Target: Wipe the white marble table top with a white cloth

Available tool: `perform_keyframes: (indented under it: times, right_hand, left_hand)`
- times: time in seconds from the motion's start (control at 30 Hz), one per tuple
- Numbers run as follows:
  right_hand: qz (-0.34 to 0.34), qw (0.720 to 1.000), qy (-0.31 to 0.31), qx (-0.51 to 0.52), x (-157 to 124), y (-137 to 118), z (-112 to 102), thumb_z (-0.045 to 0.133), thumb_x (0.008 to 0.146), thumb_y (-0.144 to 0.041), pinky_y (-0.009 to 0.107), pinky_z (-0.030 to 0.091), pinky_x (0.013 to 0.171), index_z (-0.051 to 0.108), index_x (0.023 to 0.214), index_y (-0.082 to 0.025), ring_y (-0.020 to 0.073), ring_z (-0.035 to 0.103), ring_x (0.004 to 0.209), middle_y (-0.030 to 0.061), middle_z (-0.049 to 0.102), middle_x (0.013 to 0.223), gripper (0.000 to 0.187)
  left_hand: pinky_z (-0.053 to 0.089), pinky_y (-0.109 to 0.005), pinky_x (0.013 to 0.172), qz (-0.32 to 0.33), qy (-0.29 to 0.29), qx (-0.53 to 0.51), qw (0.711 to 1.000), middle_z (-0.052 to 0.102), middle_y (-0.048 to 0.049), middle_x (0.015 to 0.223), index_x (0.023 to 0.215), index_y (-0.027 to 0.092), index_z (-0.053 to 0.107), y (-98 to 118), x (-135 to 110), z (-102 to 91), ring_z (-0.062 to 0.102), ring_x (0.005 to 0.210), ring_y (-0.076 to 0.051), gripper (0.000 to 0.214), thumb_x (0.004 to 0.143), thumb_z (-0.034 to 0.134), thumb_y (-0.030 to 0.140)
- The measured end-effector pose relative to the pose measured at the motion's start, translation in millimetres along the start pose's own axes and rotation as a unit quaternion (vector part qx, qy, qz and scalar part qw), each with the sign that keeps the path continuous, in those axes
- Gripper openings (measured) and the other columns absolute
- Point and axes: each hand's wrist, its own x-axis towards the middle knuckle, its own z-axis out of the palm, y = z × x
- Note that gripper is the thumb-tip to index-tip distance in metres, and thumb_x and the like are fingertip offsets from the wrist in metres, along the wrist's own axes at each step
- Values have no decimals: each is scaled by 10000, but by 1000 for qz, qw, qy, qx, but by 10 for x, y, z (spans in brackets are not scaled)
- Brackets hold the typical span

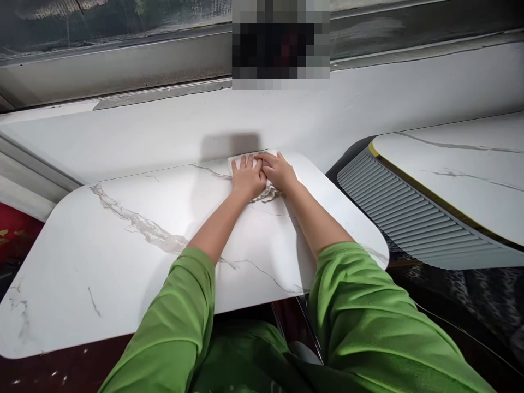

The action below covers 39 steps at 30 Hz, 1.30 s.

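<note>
Both my hands rest side by side on a white cloth (271,192) at the far edge of a white marble table (123,240). My left hand (246,177) lies flat on the cloth with its fingers stretched out. My right hand (280,171) presses on the cloth beside it, fingers laid flat and partly over the left hand. The cloth is mostly hidden under the hands; only its crumpled edge and a far corner show. Green sleeves cover both my upper arms.
A white wall ledge (164,131) runs behind the table, with a window frame above it. A second marble table (462,169) with a ribbed grey side (405,218) stands to the right. Dark floor lies between them.
</note>
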Motion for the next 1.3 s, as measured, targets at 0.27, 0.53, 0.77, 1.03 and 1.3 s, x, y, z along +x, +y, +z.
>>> perform_keyframes:
  times: [0.27, 0.53, 0.77, 1.03, 1.3]
  right_hand:
    - [-56, 996, -32, -56, -738, 132, -211, 314, 826, -196, 482, 228, 1159, 441, 1368, -141, 220, 326, 1385, 80, 415, 1470, 559]
    - [-37, 996, -61, -44, -2033, 291, -798, 321, 831, -207, 546, 272, 1133, 410, 1375, -272, 235, 317, 1388, 50, 416, 1470, 555]
    - [-6, 997, -17, -75, -1845, 343, -740, 339, 740, -151, 596, 324, 1062, 478, 1281, -205, 294, 416, 1322, 130, 519, 1356, 560]
    - [-31, 998, 11, -61, -575, 620, -452, 347, 719, -154, 527, 324, 1061, 530, 1190, -207, 266, 492, 1235, 88, 566, 1318, 508]
    - [-43, 998, 6, -48, 79, 376, -159, 329, 741, -128, 522, 286, 1087, 527, 1210, -220, 251, 508, 1206, 69, 580, 1302, 518]
  left_hand:
    - [151, -550, 1133, 69, -29, 39, 996, 260, -157, 1529, 1467, 104, 288, 340, -519, -70, 214, 1411, -336, 565, 965, 305, 364]
    - [227, -543, 1110, 175, -9, 33, 984, 343, -235, 1469, 1419, 12, 357, 1204, -1382, -13, 294, 1368, -394, 604, 946, 337, 386]
    - [178, -565, 1123, 189, -21, 9, 982, 321, -201, 1492, 1428, 54, 354, 1225, -1188, 69, 242, 1391, -383, 607, 926, 376, 393]
    - [139, -553, 1134, 109, -24, -6, 994, 276, -141, 1525, 1444, 140, 351, 804, -27, 179, 221, 1413, -316, 553, 917, 377, 307]
    - [134, -496, 1156, 51, -30, 5, 998, 232, -101, 1548, 1478, 159, 279, 246, 327, 78, 191, 1428, -269, 546, 962, 263, 337]
